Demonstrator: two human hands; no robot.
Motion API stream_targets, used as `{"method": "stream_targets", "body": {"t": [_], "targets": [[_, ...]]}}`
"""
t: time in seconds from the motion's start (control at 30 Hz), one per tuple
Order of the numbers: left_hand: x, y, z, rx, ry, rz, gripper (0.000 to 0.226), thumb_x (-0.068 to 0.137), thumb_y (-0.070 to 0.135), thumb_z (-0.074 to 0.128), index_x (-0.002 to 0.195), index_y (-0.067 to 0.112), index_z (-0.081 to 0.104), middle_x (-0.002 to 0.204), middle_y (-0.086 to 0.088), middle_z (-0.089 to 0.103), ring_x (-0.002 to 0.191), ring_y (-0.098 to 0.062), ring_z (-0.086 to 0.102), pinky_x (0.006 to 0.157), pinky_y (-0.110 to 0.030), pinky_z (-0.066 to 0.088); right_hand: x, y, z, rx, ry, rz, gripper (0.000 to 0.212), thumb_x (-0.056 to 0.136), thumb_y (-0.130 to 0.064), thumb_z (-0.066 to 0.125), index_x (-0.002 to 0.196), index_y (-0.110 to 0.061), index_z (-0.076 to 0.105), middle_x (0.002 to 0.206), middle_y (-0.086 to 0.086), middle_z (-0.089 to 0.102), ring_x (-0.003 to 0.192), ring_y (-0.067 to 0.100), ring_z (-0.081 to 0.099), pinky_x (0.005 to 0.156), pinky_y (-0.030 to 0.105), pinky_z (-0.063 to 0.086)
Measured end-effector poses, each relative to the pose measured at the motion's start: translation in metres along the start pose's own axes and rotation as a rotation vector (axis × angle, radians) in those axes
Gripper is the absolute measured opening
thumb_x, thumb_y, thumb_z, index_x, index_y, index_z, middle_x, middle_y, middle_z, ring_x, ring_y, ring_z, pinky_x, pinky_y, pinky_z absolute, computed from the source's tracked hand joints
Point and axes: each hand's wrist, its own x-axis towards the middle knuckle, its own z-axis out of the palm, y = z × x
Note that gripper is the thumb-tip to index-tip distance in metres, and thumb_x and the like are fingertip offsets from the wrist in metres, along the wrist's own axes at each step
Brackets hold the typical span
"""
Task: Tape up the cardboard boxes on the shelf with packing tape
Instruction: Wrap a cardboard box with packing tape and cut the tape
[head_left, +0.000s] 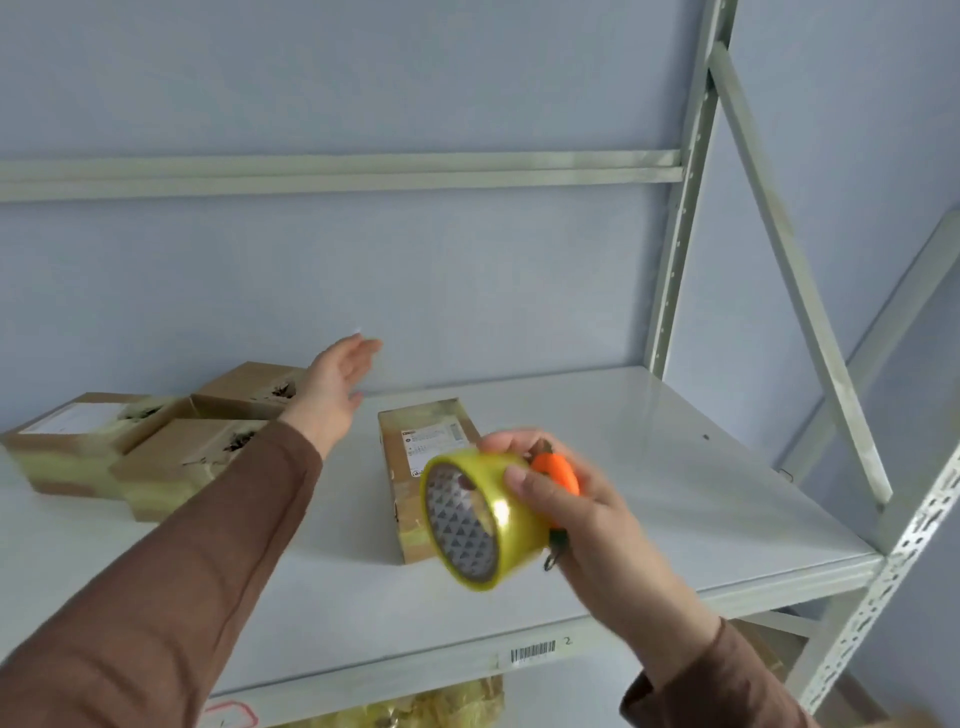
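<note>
My right hand (561, 493) grips a roll of clear yellowish packing tape (480, 519) together with a small orange cutter (558, 470), held above the front of the shelf (675, 467). Just behind the roll lies a narrow cardboard box (431, 441) with a white label, tape across its near end. My left hand (332, 384) reaches out over the shelf with fingers straight, holding nothing, beside several cardboard boxes (182, 457) grouped at the left, which carry tape on their sides and torn spots on top.
The grey metal shelf has a bare stretch at the right. A rack upright (680, 208) and a diagonal brace (795, 270) stand at the right. A barcode label (532, 652) is on the shelf's front edge. Yellowish packages (415, 709) lie on the level below.
</note>
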Motion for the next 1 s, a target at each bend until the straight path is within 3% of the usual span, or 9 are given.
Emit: {"method": "stream_targets", "body": {"t": [0.23,0.3,0.37,0.43,0.6,0.7,0.8,0.9,1.0], "targets": [[-0.069,-0.054,-0.010,-0.437,-0.021,-0.052,0.035,0.098,0.058,0.050,0.112,0.041,0.077,0.156,0.013,0.047,0.153,-0.013,0.027,0.124,-0.059,0.000,0.067,0.013,-0.049,0.581,0.178,-0.005,0.021,0.086,-0.025,0.067,0.101,-0.022,0.082,0.109,0.006,0.077,0.074,0.007,0.068,0.119,0.055,0.033],[-0.084,-0.066,0.001,-0.586,-0.062,-0.041,0.030,0.094,0.054,0.059,0.107,0.037,0.080,0.151,0.009,0.055,0.134,-0.012,0.055,0.114,-0.052,0.035,0.074,0.041,-0.043,0.654,0.216,0.046,0.023,0.090,-0.023,0.061,0.098,-0.022,0.082,0.105,0.005,0.078,0.068,0.008,0.066,0.114,0.051,0.043],[-0.092,-0.068,0.010,-0.682,-0.056,-0.016,0.026,0.094,0.049,0.063,0.103,0.034,0.082,0.142,0.009,0.063,0.112,-0.011,0.070,0.091,-0.040,0.051,0.073,0.064,-0.037,0.790,0.226,0.069,0.025,0.095,-0.019,0.058,0.101,-0.016,0.082,0.105,0.010,0.077,0.064,0.011,0.068,0.085,0.040,0.061],[-0.094,-0.055,0.015,-0.676,-0.046,0.030,0.027,0.096,0.047,0.061,0.100,0.032,0.083,0.138,0.010,0.065,0.116,-0.009,0.065,0.089,-0.036,0.049,0.072,0.078,-0.035,0.882,0.243,0.073,0.022,0.095,-0.017,0.060,0.103,-0.014,0.081,0.108,0.011,0.076,0.059,0.011,0.066,0.065,0.030,0.060],[-0.095,-0.007,0.036,-0.451,-0.072,0.155,0.039,0.102,0.041,0.052,0.081,0.036,0.084,0.110,0.021,0.075,0.124,0.003,0.053,0.086,-0.020,0.037,0.069,0.101,-0.029,0.939,0.257,0.142,0.013,0.095,-0.018,0.063,0.102,-0.014,0.074,0.117,0.010,0.075,0.053,0.009,0.058,0.058,0.025,0.055],[-0.099,-0.006,0.069,-0.297,-0.092,0.114,0.030,0.101,0.040,0.056,0.092,0.027,0.082,0.115,0.017,0.075,0.094,0.013,0.065,0.075,-0.013,0.042,0.067,0.104,-0.041,0.939,0.320,0.149,0.022,0.097,-0.019,0.057,0.097,-0.012,0.078,0.110,0.009,0.077,0.058,0.009,0.065,0.077,0.035,0.060],[-0.106,-0.023,0.090,-0.225,-0.189,0.096,0.027,0.100,0.042,0.057,0.109,0.025,0.078,0.130,0.017,0.069,0.107,0.013,0.056,0.098,-0.014,0.025,0.069,0.089,-0.063,0.826,0.400,0.092,0.028,0.099,-0.021,0.053,0.089,-0.017,0.079,0.105,0.006,0.078,0.097,0.012,0.075,0.111,0.049,0.042],[-0.107,-0.016,0.101,-0.211,-0.225,-0.011,0.027,0.101,0.043,0.055,0.103,0.030,0.079,0.137,0.017,0.063,0.145,-0.005,0.033,0.122,-0.032,0.005,0.067,0.076,-0.082,0.798,0.365,0.047,0.022,0.098,-0.019,0.056,0.094,-0.015,0.077,0.102,0.008,0.078,0.111,0.015,0.072,0.115,0.052,0.039],[-0.087,0.002,0.095,-0.166,-0.227,-0.087,0.031,0.100,0.044,0.056,0.089,0.032,0.083,0.121,0.018,0.071,0.148,-0.016,0.037,0.125,-0.052,0.000,0.062,0.064,-0.096,0.817,0.269,0.010,0.015,0.094,-0.017,0.063,0.096,-0.012,0.077,0.103,0.010,0.077,0.103,0.016,0.071,0.110,0.057,0.044]]}}
